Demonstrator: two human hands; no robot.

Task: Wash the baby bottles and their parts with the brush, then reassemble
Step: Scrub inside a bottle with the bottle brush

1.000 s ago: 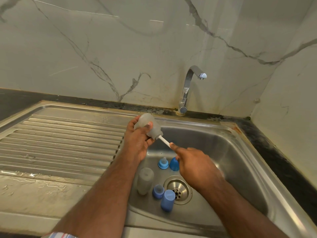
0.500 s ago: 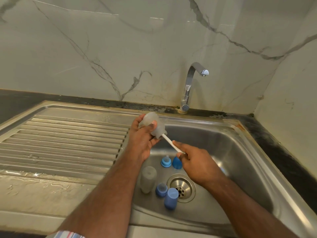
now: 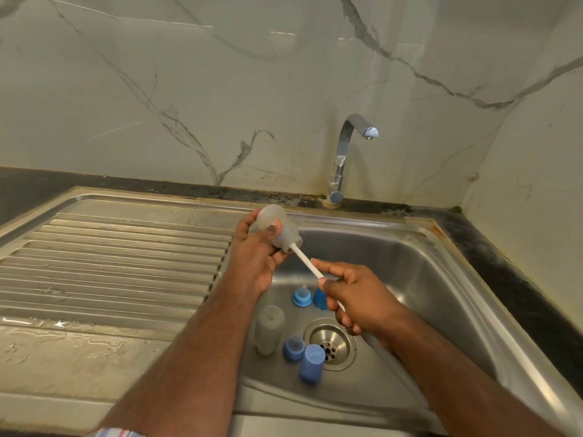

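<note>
Centre of the frame, above the sink (image 3: 441,279) basin: left hand (image 3: 255,263) curled round a cloudy baby bottle (image 3: 277,227), bottle tilted, mouth toward lower right. White brush handle (image 3: 307,261) running out of the bottle mouth down to the right hand (image 3: 356,298), pinched between thumb and forefinger, other fingers curled beneath. Brush head hidden inside the bottle. On the basin floor, lower centre: a 2nd cloudy bottle (image 3: 269,329) standing left of the drain (image 3: 330,343); 2 blue caps (image 3: 303,357) just beside it, touching each other; a blue collar with nipple (image 3: 301,296) and another blue piece (image 3: 319,299) nearer the back. Chrome tap (image 3: 342,159) at upper centre. Ribbed draining board (image 3: 110,263) at left, wet tabletop (image 3: 79,348) at lower left.
</note>
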